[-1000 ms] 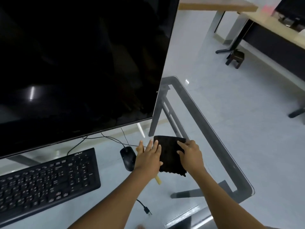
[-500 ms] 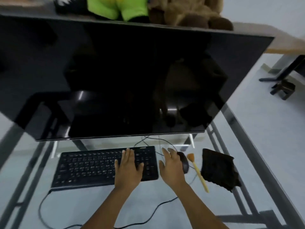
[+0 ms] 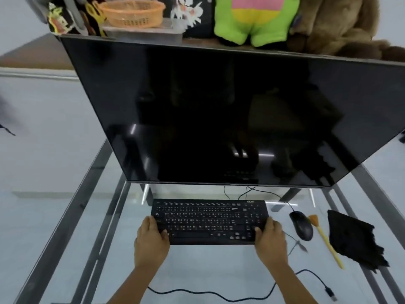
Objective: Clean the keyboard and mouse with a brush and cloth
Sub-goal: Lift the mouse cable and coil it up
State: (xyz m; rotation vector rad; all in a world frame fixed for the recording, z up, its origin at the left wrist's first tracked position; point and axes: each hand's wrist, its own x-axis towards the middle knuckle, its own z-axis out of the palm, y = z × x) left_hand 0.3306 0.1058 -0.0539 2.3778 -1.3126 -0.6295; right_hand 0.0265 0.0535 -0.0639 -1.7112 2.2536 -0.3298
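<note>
A black keyboard (image 3: 209, 220) lies flat on the glass table (image 3: 65, 227) in front of the monitor. My left hand (image 3: 152, 240) grips its near left corner and my right hand (image 3: 270, 240) grips its near right corner. To the right sits a black mouse (image 3: 301, 225). Beside the mouse lies a yellow-handled brush (image 3: 326, 240) with orange bristles pointing away from me. A black cloth (image 3: 354, 240) lies crumpled further right, touching nothing else.
A large dark monitor (image 3: 219, 110) stands close behind the keyboard. A loose black cable (image 3: 219, 298) with a USB plug trails across the near table. Plush toys (image 3: 254, 18) and an orange basket (image 3: 131, 13) sit on a shelf behind the monitor.
Both hands left the cloth at the table's right end, came to the keyboard, then spread apart to its two near corners. The view swung left and now centres on the keyboard.
</note>
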